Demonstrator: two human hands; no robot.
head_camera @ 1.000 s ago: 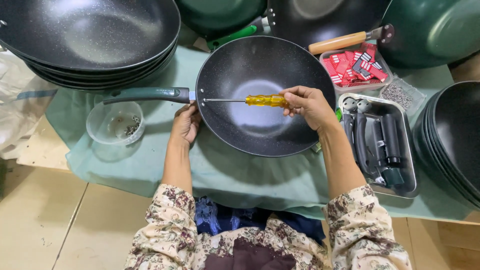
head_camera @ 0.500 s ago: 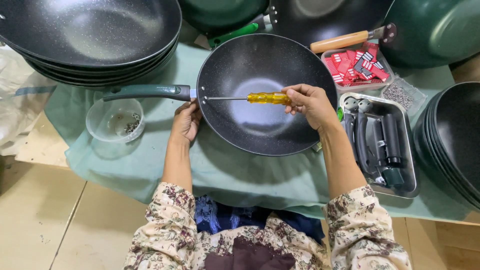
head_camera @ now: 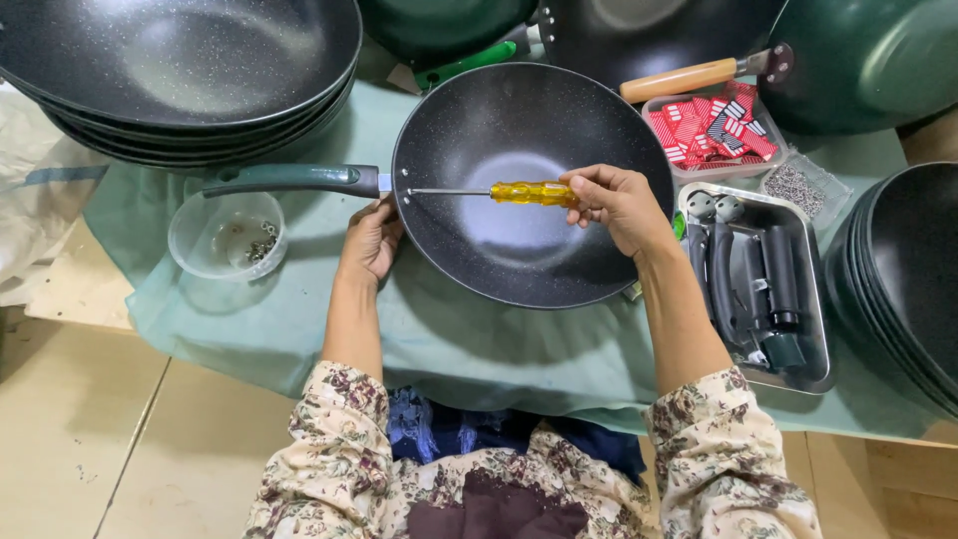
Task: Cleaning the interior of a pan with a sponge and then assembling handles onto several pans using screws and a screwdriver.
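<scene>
The right hand (head_camera: 621, 205) has its fingers curled tight around the yellow handle of a screwdriver (head_camera: 534, 193), whose thin shaft runs level across the bowl of a black speckled wok (head_camera: 519, 245) to the inner wall where the green wok handle (head_camera: 294, 180) joins. The left hand (head_camera: 371, 240) cups the wok's outer rim just below that joint, fingers wrapped loosely against it; whether they pinch anything small is hidden by the rim.

The wok sits on a pale green cloth (head_camera: 299, 329) spread over a low work surface, with beige floor tiles (head_camera: 80, 449) beneath. A clear plastic bowl (head_camera: 227, 235) holding a few tiny metal parts stands left of the wok. To the right, a metal tray (head_camera: 813, 369) carries dark loose handles, beside a container of red packets (head_camera: 714, 130). A stack of woks (head_camera: 180, 70) fills the upper left, cut off by the frame; more pans crowd the top and right edges, only partly visible.
</scene>
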